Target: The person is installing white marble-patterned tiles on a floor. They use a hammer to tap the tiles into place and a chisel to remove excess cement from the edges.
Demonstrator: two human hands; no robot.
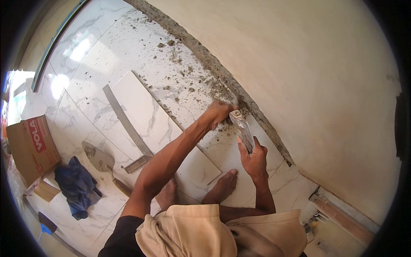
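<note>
At the foot of the wall, my left hand (220, 112) is closed, slightly blurred, beside the rough broken edge (205, 58) between wall and floor. A pale streak shows by its fingers, but what it grips cannot be made out. My right hand (255, 158) is wrapped round a grey, mortar-smeared block-shaped tool (243, 128), whose upper end points toward my left hand. Whether the tool touches anything there is unclear. Crumbled mortar (216, 90) lies around my left hand. Under my left forearm are a loose white marbled tile (141, 107) and a metal square (124, 118).
A trowel (98, 157) lies left of my feet (220, 188). Further left are a cardboard box (30, 145) and a dark blue cloth (76, 186). A long straight bar (55, 43) rests at far left. The plain wall (299, 64) rises on the right.
</note>
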